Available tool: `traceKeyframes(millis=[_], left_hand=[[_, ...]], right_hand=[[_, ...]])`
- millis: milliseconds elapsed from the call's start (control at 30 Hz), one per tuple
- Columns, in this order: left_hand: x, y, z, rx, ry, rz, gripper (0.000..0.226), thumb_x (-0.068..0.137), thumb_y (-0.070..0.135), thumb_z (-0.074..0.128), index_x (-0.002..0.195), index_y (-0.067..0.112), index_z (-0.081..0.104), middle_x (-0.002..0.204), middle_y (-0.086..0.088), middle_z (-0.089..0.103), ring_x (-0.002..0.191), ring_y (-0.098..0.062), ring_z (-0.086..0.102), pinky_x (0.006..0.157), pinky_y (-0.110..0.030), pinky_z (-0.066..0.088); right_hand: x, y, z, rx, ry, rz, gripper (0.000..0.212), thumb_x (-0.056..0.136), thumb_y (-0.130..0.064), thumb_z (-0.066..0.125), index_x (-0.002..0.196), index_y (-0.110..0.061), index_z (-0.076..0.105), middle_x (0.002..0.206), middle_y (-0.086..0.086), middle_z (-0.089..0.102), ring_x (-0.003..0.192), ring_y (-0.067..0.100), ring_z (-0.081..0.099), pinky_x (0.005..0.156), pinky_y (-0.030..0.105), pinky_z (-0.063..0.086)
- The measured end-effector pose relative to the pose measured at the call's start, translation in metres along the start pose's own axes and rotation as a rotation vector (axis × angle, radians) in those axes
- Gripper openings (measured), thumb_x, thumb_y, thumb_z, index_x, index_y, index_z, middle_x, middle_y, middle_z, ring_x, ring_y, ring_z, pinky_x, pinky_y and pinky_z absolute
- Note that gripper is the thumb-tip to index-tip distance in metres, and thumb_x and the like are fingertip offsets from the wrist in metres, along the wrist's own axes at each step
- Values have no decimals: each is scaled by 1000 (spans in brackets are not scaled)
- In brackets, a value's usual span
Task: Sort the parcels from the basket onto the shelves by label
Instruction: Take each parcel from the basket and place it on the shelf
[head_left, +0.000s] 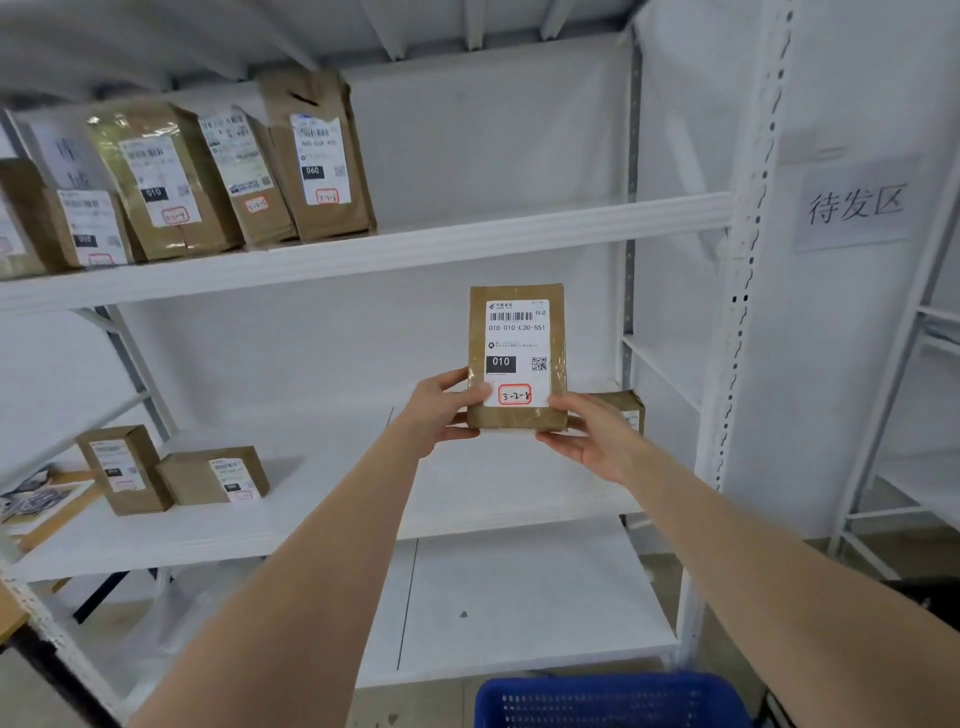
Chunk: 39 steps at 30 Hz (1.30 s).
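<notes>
A brown parcel stands upright in the air in front of the middle shelf. Its white label shows 010 and a red-circled handwritten 3-2-8. My left hand grips its lower left corner, thumb on the front. At the lower right corner my right hand holds it, thumb on the label's edge. The blue basket shows only its rim at the bottom edge; its contents are hidden.
Several brown parcels stand on the upper shelf at the left. Two small boxes sit at the middle shelf's left, and another parcel sits behind my right hand. A paper sign hangs at the right.
</notes>
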<state>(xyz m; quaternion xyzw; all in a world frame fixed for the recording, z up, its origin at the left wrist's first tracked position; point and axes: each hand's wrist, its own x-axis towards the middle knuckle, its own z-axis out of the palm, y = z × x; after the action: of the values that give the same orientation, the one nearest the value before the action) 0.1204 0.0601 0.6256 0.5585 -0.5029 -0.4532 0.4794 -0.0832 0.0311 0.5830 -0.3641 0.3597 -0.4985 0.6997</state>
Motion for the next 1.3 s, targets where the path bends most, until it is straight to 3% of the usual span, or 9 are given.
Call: traceKeyframes(millis=[267, 400, 600, 767, 933, 1067, 1300], left_hand=[[3, 77, -1, 78, -25, 179, 46, 81, 23, 75, 124, 17, 60, 107, 1, 71, 93, -16, 69, 84, -30, 55], [5, 114, -1, 63, -21, 280, 43, 84, 21, 71, 125, 15, 59, 109, -1, 70, 94, -17, 67, 91, -35, 52], [15, 155, -5, 38, 10, 386, 41, 91, 21, 63, 130, 16, 54, 114, -4, 65, 91, -21, 59, 85, -34, 48], [23, 173, -7, 28, 52, 426, 37, 93, 13, 58, 130, 12, 55, 106, -5, 63, 89, -21, 56, 77, -29, 49], [39, 193, 3, 22, 92, 466, 35, 95, 10, 55, 129, 13, 54, 104, -7, 62, 89, -22, 56, 73, -28, 50], [68, 209, 26, 50, 139, 502, 37, 94, 10, 56, 131, 12, 54, 105, -8, 64, 89, -22, 57, 82, -37, 50], [122, 235, 97, 84, 234, 524, 38, 94, 9, 56, 132, 14, 54, 116, -7, 67, 98, -22, 62, 89, -35, 53]], right_hand=[[-9, -68, 25, -27, 3, -249, 33, 85, -8, 67, 117, -4, 58, 114, 18, 66, 94, 34, 69, 85, 40, 57], [-15, -100, 46, -23, 29, -352, 34, 84, -7, 68, 117, -5, 58, 111, 16, 66, 94, 36, 67, 85, 40, 57], [-13, -138, 78, -45, 71, -470, 26, 81, -7, 71, 105, -10, 61, 101, 8, 66, 82, 32, 66, 86, 39, 56], [-2, -160, 92, -70, 81, -534, 18, 80, -4, 71, 93, -15, 63, 102, 8, 67, 99, 31, 66, 86, 37, 56], [16, -182, 91, -65, 48, -567, 20, 81, -5, 71, 96, -15, 63, 103, 8, 68, 106, 31, 65, 86, 36, 56], [35, -205, 76, -55, 33, -590, 26, 82, -4, 70, 105, -11, 61, 99, 5, 68, 104, 30, 66, 85, 36, 56], [73, -257, 21, -127, 59, -624, 34, 84, -5, 68, 117, -7, 59, 100, 3, 66, 101, 24, 65, 83, 32, 56]])
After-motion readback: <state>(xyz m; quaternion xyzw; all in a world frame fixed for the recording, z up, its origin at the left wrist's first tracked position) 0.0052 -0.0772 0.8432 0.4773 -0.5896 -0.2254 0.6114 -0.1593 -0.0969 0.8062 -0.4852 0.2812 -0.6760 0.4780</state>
